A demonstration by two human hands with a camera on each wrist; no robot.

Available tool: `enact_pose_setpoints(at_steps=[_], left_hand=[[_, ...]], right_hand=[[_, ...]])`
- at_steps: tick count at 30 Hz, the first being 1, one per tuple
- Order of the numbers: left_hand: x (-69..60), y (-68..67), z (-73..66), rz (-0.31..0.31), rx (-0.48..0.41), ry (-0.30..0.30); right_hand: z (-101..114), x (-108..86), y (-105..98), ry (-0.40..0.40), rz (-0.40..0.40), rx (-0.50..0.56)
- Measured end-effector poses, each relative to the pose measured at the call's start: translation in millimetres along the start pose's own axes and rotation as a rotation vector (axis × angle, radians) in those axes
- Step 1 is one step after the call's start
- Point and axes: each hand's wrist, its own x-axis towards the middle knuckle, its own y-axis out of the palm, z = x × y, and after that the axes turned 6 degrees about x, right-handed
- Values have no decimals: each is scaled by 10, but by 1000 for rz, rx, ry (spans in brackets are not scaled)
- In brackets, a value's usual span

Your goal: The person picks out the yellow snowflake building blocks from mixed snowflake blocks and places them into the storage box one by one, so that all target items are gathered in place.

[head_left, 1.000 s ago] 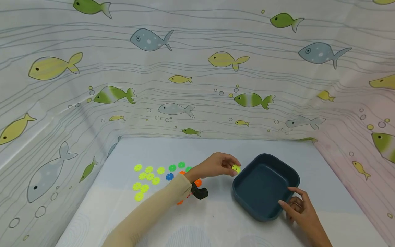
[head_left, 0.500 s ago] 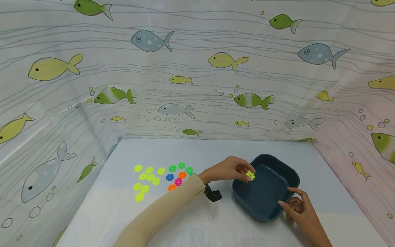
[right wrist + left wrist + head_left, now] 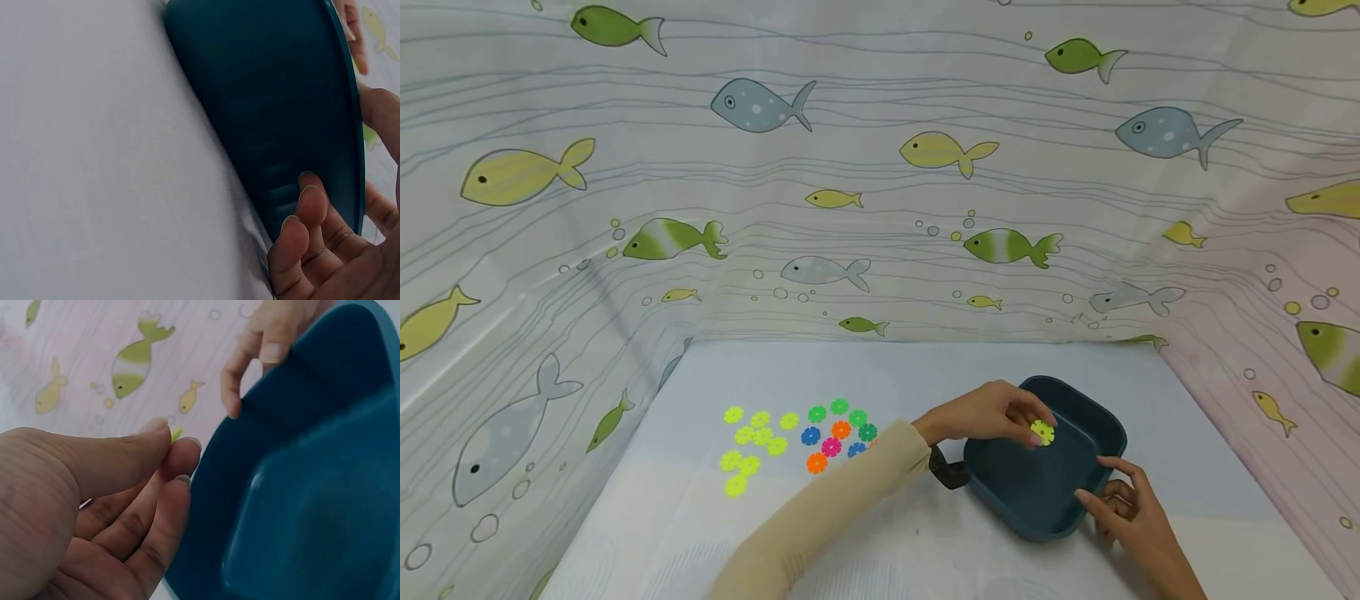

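Observation:
Over the dark blue rectangular basin (image 3: pixel 1033 500), my left hand (image 3: pixel 988 414) pinches a yellow notched flower-shaped disc (image 3: pixel 1042 432) between thumb and fingertips. In the left wrist view only a sliver of the yellow disc (image 3: pixel 175 434) shows beyond the thumb. My right hand (image 3: pixel 1131 504) grips the near right side of the basin, with thumb and index finger over its rim. The right wrist view has the other fingers (image 3: pixel 290 244) curled against the basin's outer wall (image 3: pixel 275 100). No disc shows on the visible part of the basin's floor.
Left of the basin, several yellow discs (image 3: pixel 762 436) lie in a loose group on the white table (image 3: pixel 917 500). Beside them are green (image 3: pixel 839 407), blue (image 3: pixel 810 436), orange (image 3: pixel 817 463) and pink (image 3: pixel 831 447) discs, some hidden by the left sleeve (image 3: pixel 842 500). Fish-patterned sheeting (image 3: pixel 865 183) surrounds the table.
My left hand has moved right with the yellow disc, from beside the basin's left rim to over its inside. My right hand and the basin have stayed in place.

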Motion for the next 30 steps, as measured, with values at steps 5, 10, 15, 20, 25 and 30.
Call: enact_pose_setpoints(at_steps=[5,10,15,20,25,30], left_hand=[[143,67,-18,9,1,-10],[285,130,14,-2,34,-43],[417,182,42,-15,45,-55],[522,248,50,-28,15,-73],[593,326,90,-65,-10,-131],[665,388,150,-91,34,-174]], right_hand=[[-5,-1,-8,-29,7,-15],[-7,6,-13,-29,15,-19],[-3,17,-14,-16,3,-16],[-28,22,-13,-29,-3,-14],[-39,26,-9,-31,6,-14],[-22,25,7,-22,2,-16]])
